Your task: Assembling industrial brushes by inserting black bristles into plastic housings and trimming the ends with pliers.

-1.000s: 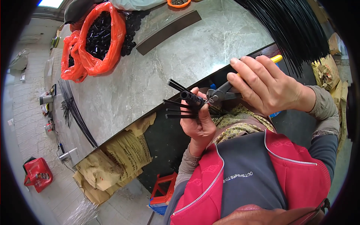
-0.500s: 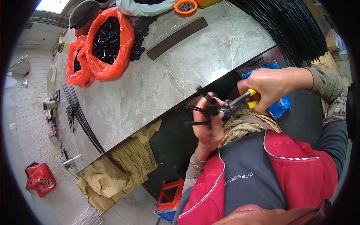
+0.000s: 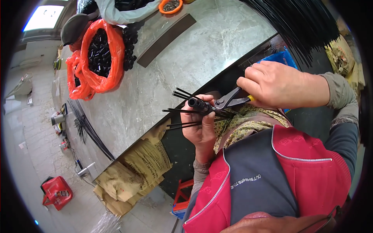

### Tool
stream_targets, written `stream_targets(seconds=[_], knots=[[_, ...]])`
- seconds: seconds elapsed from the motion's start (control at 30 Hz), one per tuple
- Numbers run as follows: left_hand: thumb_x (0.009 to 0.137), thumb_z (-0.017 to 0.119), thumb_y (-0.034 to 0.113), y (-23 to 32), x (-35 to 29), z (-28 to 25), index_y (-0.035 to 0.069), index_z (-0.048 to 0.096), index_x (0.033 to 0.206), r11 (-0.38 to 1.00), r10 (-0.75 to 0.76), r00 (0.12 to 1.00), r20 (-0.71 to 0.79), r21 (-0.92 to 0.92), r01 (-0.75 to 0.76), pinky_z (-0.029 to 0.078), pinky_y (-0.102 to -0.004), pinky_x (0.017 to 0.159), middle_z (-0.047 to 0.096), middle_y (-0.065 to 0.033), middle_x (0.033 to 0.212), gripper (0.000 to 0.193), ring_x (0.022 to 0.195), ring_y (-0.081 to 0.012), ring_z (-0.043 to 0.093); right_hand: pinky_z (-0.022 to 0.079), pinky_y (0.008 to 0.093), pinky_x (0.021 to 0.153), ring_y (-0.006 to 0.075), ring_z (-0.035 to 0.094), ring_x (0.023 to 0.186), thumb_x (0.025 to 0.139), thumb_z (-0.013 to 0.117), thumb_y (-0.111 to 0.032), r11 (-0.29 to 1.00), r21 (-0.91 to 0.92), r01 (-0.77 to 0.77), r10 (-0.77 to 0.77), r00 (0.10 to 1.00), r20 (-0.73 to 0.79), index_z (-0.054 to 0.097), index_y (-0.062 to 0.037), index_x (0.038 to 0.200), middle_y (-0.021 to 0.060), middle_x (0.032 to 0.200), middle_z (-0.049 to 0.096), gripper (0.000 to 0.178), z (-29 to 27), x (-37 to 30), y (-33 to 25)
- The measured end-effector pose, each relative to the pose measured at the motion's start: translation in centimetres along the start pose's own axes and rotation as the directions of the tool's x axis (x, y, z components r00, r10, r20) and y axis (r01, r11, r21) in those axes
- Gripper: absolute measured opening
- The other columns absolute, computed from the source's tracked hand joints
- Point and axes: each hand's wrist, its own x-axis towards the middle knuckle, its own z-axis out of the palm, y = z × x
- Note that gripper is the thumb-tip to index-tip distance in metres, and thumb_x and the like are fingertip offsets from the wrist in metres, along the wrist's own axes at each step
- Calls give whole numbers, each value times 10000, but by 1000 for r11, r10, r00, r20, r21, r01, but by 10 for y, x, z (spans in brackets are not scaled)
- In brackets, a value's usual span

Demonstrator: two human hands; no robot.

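Note:
My left hand (image 3: 199, 134) is closed around a black tubular hub (image 3: 197, 104) with several thin black rods sticking out from it to the left. The hub's hollow end points up and left. In my right hand (image 3: 276, 86) are pliers (image 3: 229, 101) with yellow-ended handles, gripped from above and spread apart. Their jaws meet the hub's rear end beside my left fingertips; what lies between the jaws is too small to make out. More rod ends show behind the hub, over my patterned apron (image 3: 248, 124).
On the grey stone-patterned table (image 3: 171, 77) lie red bags (image 3: 116, 73) of black tubular parts, a dark curved strip (image 3: 167, 40) and an orange bowl (image 3: 171, 11) of small pieces. Long black rods (image 3: 295, 23) lie at the far right, thinner ones (image 3: 91, 128) at the left.
The hub has turned so its hollow end shows, and its rods now point left. The pliers' handles are wider apart. The surroundings have shifted slightly as the head view moved.

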Motion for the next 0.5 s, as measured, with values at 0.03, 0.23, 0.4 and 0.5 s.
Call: stream_targets(seconds=[0.03,0.23,0.4,0.5], knots=[[896,660,13,0,4,-1,-36,475,1192,998,-13,999,48,-55,16,485,-299,865,592,-169,1104,352,965,-200,601,489,398,676,299,639,868,773,762,-245,993,110,-39,36,999,31,532,2,1013,147,936,613,415,-4,-2,2],[775,792,48,1,11,-9,-32,508,1146,955,-88,986,140,-270,124,500,-371,794,569,-154,1029,473,856,-228,583,487,386,577,310,647,662,755,827,-280,772,586,-245,38,939,342,557,-10,985,142,709,634,445,-14,15,12],[719,837,78,8,24,-20,-36,580,1047,962,-130,948,292,-193,191,500,-362,778,575,-129,957,432,846,-233,586,491,318,540,201,673,615,708,872,-313,555,680,-479,-5,815,579,596,1,861,106,643,647,445,5,26,26],[698,856,82,6,21,-18,-19,585,1016,956,-64,945,320,-253,150,505,-354,790,575,-126,948,430,847,-235,598,490,306,535,188,664,594,725,842,-207,482,664,-572,-85,723,685,585,-3,873,90,633,645,360,12,30,26]])
